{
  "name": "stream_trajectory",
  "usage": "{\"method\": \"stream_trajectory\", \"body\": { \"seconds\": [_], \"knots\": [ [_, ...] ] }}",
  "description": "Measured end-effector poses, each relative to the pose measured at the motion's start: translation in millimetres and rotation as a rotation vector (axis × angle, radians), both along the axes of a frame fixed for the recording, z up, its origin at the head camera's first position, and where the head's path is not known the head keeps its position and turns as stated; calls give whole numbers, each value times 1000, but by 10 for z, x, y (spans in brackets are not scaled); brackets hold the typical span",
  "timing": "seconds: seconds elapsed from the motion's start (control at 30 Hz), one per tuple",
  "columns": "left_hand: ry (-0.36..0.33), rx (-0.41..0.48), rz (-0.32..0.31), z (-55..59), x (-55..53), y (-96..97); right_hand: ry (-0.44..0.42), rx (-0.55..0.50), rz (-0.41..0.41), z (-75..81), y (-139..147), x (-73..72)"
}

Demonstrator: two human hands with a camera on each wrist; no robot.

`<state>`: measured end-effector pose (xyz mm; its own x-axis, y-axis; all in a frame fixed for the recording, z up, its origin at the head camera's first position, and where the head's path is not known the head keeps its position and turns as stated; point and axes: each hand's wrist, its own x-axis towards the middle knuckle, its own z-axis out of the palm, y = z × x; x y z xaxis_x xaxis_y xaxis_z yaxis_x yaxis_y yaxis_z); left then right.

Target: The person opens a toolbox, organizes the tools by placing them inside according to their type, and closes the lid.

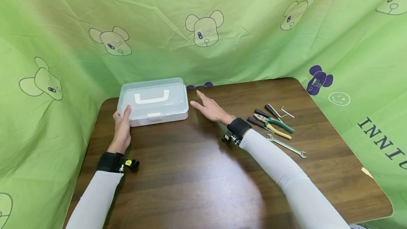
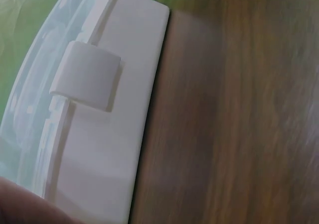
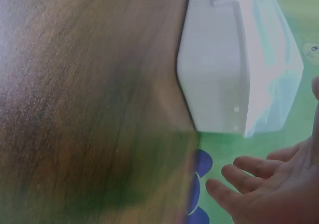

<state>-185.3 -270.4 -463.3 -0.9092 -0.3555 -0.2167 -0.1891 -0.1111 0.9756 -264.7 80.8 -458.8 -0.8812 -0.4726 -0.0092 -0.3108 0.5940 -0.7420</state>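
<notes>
A clear-lidded white plastic toolbox [image 1: 152, 98] lies at the back left of the table, its lid down. It has a white carry handle [image 1: 152, 97] on top and a white latch [image 2: 87, 76] at the front. My left hand [image 1: 121, 130] grips its front left corner, thumb on the lid and fingers along the left side. Just off the box's right end is my right hand [image 1: 210, 109], with fingers extended and nothing held. In the right wrist view, its fingers [image 3: 249, 174] point toward that end of the box.
On the wooden table [image 1: 178, 172], to the right, lie combination pliers [image 1: 276, 124], several dark-handled screwdrivers [image 1: 258, 122], hex keys [image 1: 287, 111] and an open-ended wrench [image 1: 286, 146]. A green printed cloth [image 1: 159, 59] hangs behind the table and at its sides.
</notes>
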Motion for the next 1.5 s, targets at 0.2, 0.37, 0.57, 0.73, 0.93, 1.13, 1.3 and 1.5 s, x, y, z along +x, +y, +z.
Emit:
{"method": "stream_trajectory", "body": {
  "seconds": [0.2,0.37,0.57,0.73,0.93,1.13,1.3,1.5],
  "knots": [
    [-8,-15,-73,-7,52,177,-19,-25,-7,24,23,33],
    [-26,-27,-117,-14,94,325,-18,-37,-18,29,49,83],
    [-71,-73,-174,-7,190,487,-32,-81,-24,28,117,173],
    [-77,-81,-221,-1,278,599,-36,-96,-41,41,222,247],
    [-73,-86,-277,-23,394,708,-64,-87,-56,56,364,354],
    [-46,-85,-313,-56,512,826,-66,-71,-69,62,517,485],
    [-26,-88,-336,-87,614,923,-68,-61,-89,75,634,589],
    [-26,-78,-356,-93,720,1023,-78,-75,-97,81,765,721]
  ]
}}
